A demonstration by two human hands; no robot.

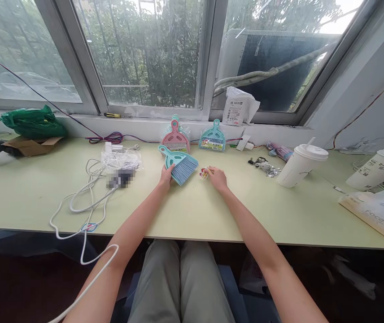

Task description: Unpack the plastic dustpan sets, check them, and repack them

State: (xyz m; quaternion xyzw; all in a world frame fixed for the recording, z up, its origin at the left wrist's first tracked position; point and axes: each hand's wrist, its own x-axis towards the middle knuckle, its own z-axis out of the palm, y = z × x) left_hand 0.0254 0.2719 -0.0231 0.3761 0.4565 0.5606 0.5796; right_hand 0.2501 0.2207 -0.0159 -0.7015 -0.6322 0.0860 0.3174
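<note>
My left hand (167,176) is closed on the lower left edge of a teal dustpan-and-brush set (182,167), which is tilted, its handle toward the upper left and its grey-blue bristles facing right. Just right of the bristles, my right hand (216,177) pinches a small printed piece (204,173) in white, red and yellow; its exact kind is unclear. Behind stands a stack of similar sets with a pink one (175,138) in front. To its right, another teal set (212,137) with a printed label leans against the wall.
White cables (77,208) and clear plastic packaging (121,159) lie on the left. A green bag (32,122) rests on a cardboard box (32,146). At the right are keys (268,168), a lidded cup (301,166), another cup (377,169) and a tissue pack (377,213).
</note>
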